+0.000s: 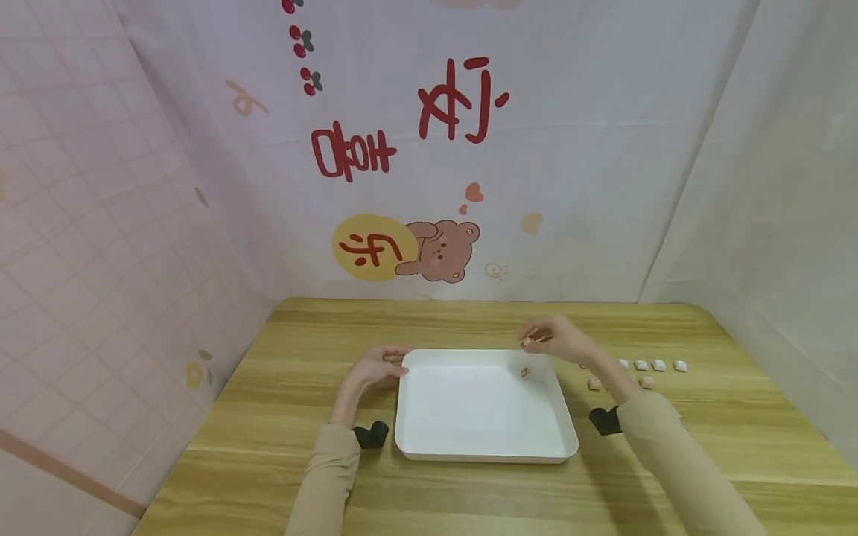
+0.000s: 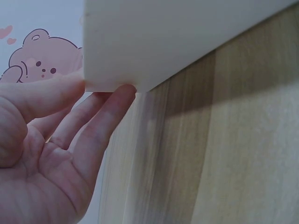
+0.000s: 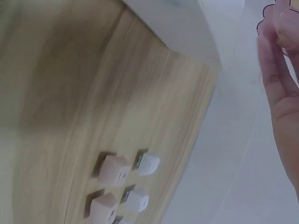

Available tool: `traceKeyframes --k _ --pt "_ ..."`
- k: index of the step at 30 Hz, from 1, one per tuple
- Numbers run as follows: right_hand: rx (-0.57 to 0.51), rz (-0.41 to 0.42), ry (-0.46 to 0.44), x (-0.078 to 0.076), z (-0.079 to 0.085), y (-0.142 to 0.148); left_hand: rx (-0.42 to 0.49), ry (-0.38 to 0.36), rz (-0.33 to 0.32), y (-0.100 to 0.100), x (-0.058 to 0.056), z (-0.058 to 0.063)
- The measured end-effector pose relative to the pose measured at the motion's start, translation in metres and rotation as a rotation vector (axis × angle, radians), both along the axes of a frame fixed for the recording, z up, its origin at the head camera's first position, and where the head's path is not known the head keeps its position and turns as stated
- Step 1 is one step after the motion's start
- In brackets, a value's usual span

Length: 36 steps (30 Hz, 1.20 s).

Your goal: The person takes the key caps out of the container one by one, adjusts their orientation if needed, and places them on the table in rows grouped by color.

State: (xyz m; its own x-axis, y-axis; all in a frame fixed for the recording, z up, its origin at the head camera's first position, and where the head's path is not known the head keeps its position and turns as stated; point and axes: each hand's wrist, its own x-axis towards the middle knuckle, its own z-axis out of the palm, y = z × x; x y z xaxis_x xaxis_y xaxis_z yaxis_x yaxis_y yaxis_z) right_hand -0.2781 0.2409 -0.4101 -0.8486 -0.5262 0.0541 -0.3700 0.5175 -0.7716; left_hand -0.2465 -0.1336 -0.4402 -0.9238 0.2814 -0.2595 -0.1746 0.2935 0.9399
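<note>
Over far-right corner of white tray [image 1: 482, 439], right hand [image 1: 559, 340] hovers, arm stretched fwd, fingertips pinching a small brownish piece [image 1: 529, 342]. Left hand [image 1: 377, 367] rests w/ fingers straight against tray's far-left corner, thumb on rim. Another small piece [image 1: 526, 371] lies inside tray just below right hand. Small white blocks [image 1: 660, 365] sit on table [image 1: 268, 447] right of that hand.

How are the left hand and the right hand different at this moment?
The left hand rests on the white tray's left edge; the right hand hovers over its far right corner. The left holds nothing; the right pinches a small piece. Both wear beige sleeves.
</note>
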Motion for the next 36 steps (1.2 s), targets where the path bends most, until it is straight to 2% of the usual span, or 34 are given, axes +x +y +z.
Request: traceKeyframes --k 5,16,20,25,32,36 --pt "-0.025 -0.049 0.018 0.007 0.005 0.012 -0.005 -0.008 0.015 0.001 -0.001 -0.001" --pt "-0.056 -0.169 0.023 0.018 0.0 0.058 0.002 0.0 -0.031 -0.001 -0.001 0.002" --pt "-0.05 -0.217 0.013 0.023 0.0 0.08 0.014 -0.007 -0.034 0.0 -0.001 0.003" --pt "0.0 -0.284 0.058 0.03 0.001 0.107 0.019 -0.013 -0.032 0.0 0.0 0.003" --pt "-0.018 -0.354 0.087 0.036 -0.008 0.145 0.017 -0.002 -0.021 -0.001 -0.001 0.001" --pt "0.022 -0.39 0.082 0.042 -0.012 0.156 0.027 -0.007 -0.011 0.0 0.0 0.001"
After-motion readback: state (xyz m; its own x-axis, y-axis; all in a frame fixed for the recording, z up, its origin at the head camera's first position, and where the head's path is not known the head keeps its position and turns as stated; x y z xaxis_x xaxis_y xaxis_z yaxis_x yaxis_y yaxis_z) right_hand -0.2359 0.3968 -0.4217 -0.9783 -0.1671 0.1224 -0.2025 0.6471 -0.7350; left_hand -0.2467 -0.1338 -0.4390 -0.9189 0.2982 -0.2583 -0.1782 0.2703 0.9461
